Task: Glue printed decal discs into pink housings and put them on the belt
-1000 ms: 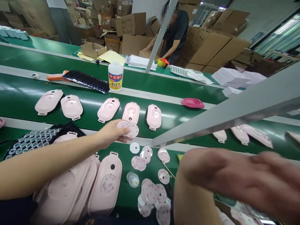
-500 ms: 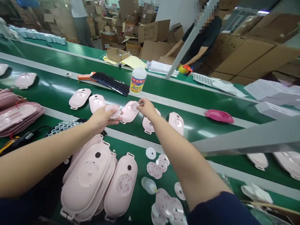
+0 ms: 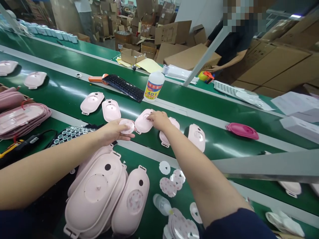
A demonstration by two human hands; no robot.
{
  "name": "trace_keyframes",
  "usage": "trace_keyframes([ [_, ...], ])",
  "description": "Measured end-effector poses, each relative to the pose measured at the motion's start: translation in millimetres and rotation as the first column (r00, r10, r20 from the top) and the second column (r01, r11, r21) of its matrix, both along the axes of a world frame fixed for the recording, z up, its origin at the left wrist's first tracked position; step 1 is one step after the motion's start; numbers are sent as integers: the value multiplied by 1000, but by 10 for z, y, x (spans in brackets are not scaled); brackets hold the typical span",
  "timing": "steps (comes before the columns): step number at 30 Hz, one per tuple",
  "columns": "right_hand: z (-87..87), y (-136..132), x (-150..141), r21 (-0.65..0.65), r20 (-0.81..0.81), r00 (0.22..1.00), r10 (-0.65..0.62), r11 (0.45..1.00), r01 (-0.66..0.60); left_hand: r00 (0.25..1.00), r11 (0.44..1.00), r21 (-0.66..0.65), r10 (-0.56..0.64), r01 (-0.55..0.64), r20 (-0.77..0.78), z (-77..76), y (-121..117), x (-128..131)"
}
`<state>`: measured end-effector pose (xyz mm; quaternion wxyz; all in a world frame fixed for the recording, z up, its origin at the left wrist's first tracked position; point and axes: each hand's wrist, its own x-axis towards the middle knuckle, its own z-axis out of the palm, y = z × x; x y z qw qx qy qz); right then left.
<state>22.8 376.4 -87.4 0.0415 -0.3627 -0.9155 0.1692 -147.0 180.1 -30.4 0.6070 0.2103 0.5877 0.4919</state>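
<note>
My left hand (image 3: 115,130) holds a small stack of round, pink-patterned discs (image 3: 127,126) between thumb and fingers. Just right of it, a pale pink plastic lid (image 3: 142,123) lies on the green belt. My right hand (image 3: 160,120) has its bent fingertips down on the round recess of that lid; what is under them is hidden. Similar lids sit on both sides along the belt, one (image 3: 111,111) to the left and another (image 3: 196,136) to the right. Loose patterned discs (image 3: 168,187) lie on the near surface, beside a small clear bottle (image 3: 161,204) with a yellowish tip.
Larger pink lids (image 3: 92,202) are stacked close in front of me. A white bottle labelled 401 (image 3: 154,87) stands behind the belt, near an orange-handled tool (image 3: 98,79). A grey metal bar (image 3: 269,166) crosses at right. A person (image 3: 231,49) stands across the tables by cardboard boxes.
The view has shifted a little, so most things appear further right. My right fingertips have moved from the lid's edge onto its recess. My left hand keeps the discs.
</note>
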Motion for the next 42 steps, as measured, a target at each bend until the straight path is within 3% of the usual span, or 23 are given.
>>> trace_keyframes([
  [4,237,-306,-66,-53,-179,984,-18,999,9,998,1000,18,-12,10,66,-121,21,40],
  [7,386,-632,-232,-193,-308,951,14,978,-77,999,997,59,38,-40,34,-178,37,-8],
  [11,439,-915,-397,-336,-451,891,-41,933,-127,997,991,103,83,-83,8,-146,-22,-118],
  [16,370,-1032,-515,-437,-560,815,-150,889,-136,995,987,122,103,-104,9,-40,-212,-243],
  [20,387,-894,-668,-413,-600,760,-249,910,-28,987,977,144,161,-156,-24,35,-368,-482],
  [24,376,-588,-938,-371,-506,813,-289,923,98,950,938,195,306,-288,-69,119,-571,-760],
  [30,176,-321,-1464,-255,-286,938,-197,959,124,939,923,213,339,-320,-55,182,-856,-825],
  [37,-93,-263,-1730,-55,-99,995,16,998,-22,947,932,189,320,-310,-24,156,-762,-814],
  [42,-142,-255,-1658,83,-7,967,253,964,-251,962,952,161,269,-258,-49,84,-671,-855],
])
